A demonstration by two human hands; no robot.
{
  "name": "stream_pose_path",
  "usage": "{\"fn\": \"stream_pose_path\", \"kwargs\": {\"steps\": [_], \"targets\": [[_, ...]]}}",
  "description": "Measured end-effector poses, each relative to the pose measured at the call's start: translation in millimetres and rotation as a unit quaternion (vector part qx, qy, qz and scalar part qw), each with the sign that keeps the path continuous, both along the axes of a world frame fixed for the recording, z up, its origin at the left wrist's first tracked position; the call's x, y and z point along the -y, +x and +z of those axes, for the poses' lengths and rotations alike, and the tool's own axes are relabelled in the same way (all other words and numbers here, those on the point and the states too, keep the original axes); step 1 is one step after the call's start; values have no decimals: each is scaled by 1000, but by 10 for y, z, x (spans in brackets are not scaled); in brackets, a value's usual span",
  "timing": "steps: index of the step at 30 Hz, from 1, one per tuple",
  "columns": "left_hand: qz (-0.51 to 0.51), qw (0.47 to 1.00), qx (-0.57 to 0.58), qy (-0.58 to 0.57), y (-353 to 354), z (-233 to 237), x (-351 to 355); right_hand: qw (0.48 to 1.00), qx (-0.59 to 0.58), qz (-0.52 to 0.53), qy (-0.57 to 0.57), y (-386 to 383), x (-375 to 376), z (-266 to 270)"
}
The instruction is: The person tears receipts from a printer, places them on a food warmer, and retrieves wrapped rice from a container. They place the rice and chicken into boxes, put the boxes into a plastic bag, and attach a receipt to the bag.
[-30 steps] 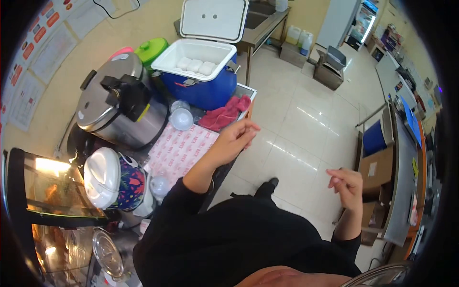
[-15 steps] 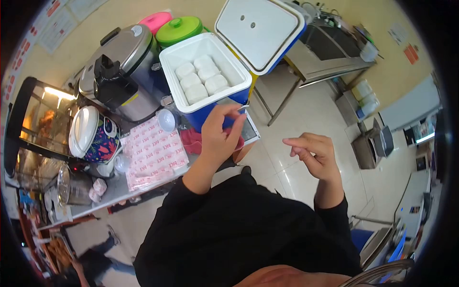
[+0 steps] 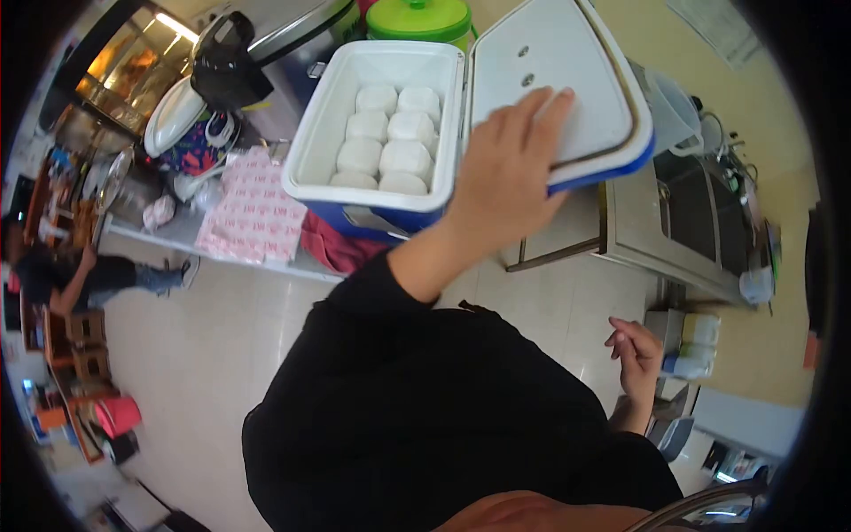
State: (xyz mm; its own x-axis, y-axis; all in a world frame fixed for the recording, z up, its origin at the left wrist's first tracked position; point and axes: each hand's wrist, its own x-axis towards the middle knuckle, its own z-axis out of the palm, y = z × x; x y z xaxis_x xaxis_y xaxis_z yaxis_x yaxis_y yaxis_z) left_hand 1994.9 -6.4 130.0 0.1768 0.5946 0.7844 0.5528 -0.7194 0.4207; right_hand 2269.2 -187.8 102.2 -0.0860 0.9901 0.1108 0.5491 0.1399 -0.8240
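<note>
My left hand (image 3: pixel 510 168) lies over the near corner of the cooler lid (image 3: pixel 567 124), its fingers stretched out against the white inner face. The blue and white cooler box (image 3: pixel 306 160) stands open beside it, the lid tilted up at its right side. Inside the box, several rounded white bundles (image 3: pixel 409 127) sit in two rows. Off to the right, above the floor, my right hand (image 3: pixel 638 355) is loosely curled with its fingers apart and nothing seen in it.
Pink-printed wrapping paper (image 3: pixel 253 204) and a dark red cloth (image 3: pixel 332 244) lie on the counter left of the cooler. A green-lidded container (image 3: pixel 418 19) stands behind. A steel sink (image 3: pixel 705 213) is at right. Another person (image 3: pixel 75 279) is far left.
My left hand has moved from the cooler's front to its lid. My right hand has shifted right and lower. The view has turned, and the small pale item by my left fingers no longer shows.
</note>
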Motion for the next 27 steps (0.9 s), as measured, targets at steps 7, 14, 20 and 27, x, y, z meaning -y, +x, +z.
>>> {"fn": "stream_pose_path", "kwargs": {"steps": [7, 14, 20, 27], "targets": [[292, 943, 150, 47, -86, 172, 70, 967, 40, 241, 71, 512, -1329, 386], [516, 840, 137, -93, -764, 122, 300, 863, 21, 481, 155, -88, -2363, 412], [615, 758, 31, -214, -1056, 163, 399, 878, -45, 446, 170, -591, -3299, 602], [668, 705, 67, -229, -1166, 5, 321, 910, -6, 339, 239, -1555, -4956, 600]]}}
